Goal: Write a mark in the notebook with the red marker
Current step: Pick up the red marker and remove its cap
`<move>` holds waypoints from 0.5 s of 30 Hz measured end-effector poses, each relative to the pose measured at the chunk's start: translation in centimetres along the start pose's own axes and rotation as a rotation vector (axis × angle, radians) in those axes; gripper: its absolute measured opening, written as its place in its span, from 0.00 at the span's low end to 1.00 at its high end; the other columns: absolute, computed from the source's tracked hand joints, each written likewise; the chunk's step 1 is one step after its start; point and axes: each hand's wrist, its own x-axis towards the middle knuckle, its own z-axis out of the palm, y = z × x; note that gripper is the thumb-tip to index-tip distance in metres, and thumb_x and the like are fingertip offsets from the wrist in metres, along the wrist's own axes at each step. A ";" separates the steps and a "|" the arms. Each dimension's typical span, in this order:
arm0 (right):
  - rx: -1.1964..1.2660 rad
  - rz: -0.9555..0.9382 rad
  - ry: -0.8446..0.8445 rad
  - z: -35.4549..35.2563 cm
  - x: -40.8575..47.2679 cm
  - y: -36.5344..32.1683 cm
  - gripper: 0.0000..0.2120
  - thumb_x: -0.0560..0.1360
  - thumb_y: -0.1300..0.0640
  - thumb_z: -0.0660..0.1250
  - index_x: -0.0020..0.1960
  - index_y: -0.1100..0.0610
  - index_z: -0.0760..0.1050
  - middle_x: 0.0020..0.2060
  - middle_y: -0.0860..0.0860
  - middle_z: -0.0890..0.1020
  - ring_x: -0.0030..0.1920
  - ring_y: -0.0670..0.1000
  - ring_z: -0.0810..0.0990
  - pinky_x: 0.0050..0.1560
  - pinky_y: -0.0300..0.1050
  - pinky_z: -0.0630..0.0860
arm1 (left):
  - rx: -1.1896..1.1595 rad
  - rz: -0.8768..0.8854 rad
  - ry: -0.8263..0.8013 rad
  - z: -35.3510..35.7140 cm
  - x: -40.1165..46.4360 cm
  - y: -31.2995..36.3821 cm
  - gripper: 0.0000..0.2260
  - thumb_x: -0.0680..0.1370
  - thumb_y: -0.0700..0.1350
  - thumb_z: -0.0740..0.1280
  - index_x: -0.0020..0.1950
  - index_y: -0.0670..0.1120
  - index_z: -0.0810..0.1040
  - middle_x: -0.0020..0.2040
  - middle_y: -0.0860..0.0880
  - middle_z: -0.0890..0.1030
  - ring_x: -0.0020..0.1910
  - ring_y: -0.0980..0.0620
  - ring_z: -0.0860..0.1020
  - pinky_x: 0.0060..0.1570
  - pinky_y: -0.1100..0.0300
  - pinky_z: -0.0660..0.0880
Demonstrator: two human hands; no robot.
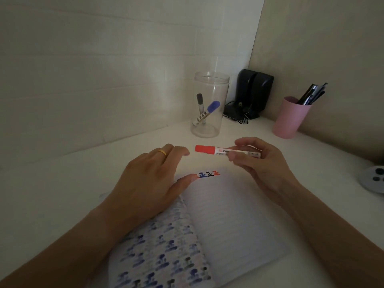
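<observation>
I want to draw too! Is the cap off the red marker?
No, the red cap sits on the red marker, which the right hand holds sideways.

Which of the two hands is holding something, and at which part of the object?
The right hand holds the red marker by its white barrel, with the red cap on and free. The left hand holds nothing; it rests on the notebook.

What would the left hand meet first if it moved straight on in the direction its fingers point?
Probably the red cap of the red marker held by the right hand; left hand fingertips point at it, though depth is unclear.
</observation>
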 end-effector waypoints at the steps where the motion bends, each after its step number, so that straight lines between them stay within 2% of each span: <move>1: 0.068 0.003 -0.053 0.5 -0.3 -0.1 0.22 0.61 0.62 0.79 0.54 0.61 0.81 0.45 0.56 0.90 0.47 0.54 0.88 0.48 0.41 0.83 | 0.003 -0.003 -0.015 0.0 0.0 0.1 0.21 0.79 0.60 0.63 0.65 0.46 0.75 0.48 0.50 0.80 0.36 0.53 0.74 0.36 0.62 0.67; 3: 0.154 0.005 -0.140 1.3 -1.0 -0.3 0.22 0.61 0.66 0.77 0.55 0.62 0.80 0.44 0.58 0.89 0.47 0.55 0.88 0.50 0.43 0.83 | 0.005 0.004 -0.030 -0.1 0.1 0.2 0.21 0.80 0.58 0.62 0.67 0.46 0.74 0.50 0.50 0.81 0.37 0.52 0.76 0.36 0.61 0.70; 5: 0.212 0.018 -0.204 1.9 -1.6 -0.5 0.20 0.63 0.68 0.76 0.55 0.63 0.81 0.44 0.58 0.88 0.47 0.55 0.87 0.54 0.46 0.84 | 0.015 0.046 -0.018 -0.1 0.1 0.2 0.15 0.82 0.55 0.61 0.61 0.47 0.77 0.47 0.50 0.82 0.36 0.51 0.76 0.36 0.58 0.74; 7: 0.289 0.024 -0.247 2.6 -2.2 -0.5 0.17 0.64 0.68 0.74 0.53 0.64 0.82 0.43 0.57 0.88 0.46 0.53 0.87 0.55 0.44 0.83 | 0.012 0.091 0.004 -0.1 0.1 0.3 0.12 0.82 0.52 0.61 0.53 0.47 0.78 0.42 0.50 0.81 0.32 0.50 0.74 0.35 0.56 0.72; 10: 0.370 0.004 -0.258 3.5 -2.7 -0.7 0.11 0.66 0.64 0.74 0.49 0.64 0.84 0.39 0.56 0.87 0.39 0.49 0.85 0.47 0.38 0.83 | 0.003 0.092 0.034 -0.4 0.3 1.1 0.14 0.82 0.55 0.61 0.50 0.46 0.77 0.36 0.51 0.79 0.29 0.50 0.72 0.33 0.58 0.66; 13: 0.292 -0.075 -0.219 3.8 -2.9 -0.9 0.10 0.69 0.57 0.73 0.46 0.63 0.81 0.33 0.54 0.82 0.31 0.49 0.79 0.34 0.41 0.78 | 0.015 0.078 0.046 -0.9 0.6 1.9 0.16 0.83 0.55 0.56 0.47 0.45 0.75 0.31 0.53 0.71 0.26 0.52 0.65 0.34 0.60 0.55; 15: 0.215 -0.109 -0.251 4.0 -3.2 -0.9 0.08 0.72 0.57 0.71 0.45 0.62 0.80 0.30 0.54 0.80 0.28 0.49 0.76 0.30 0.41 0.73 | -0.013 0.104 0.026 -0.9 0.6 2.2 0.17 0.84 0.54 0.53 0.45 0.46 0.73 0.31 0.54 0.68 0.28 0.53 0.61 0.35 0.60 0.55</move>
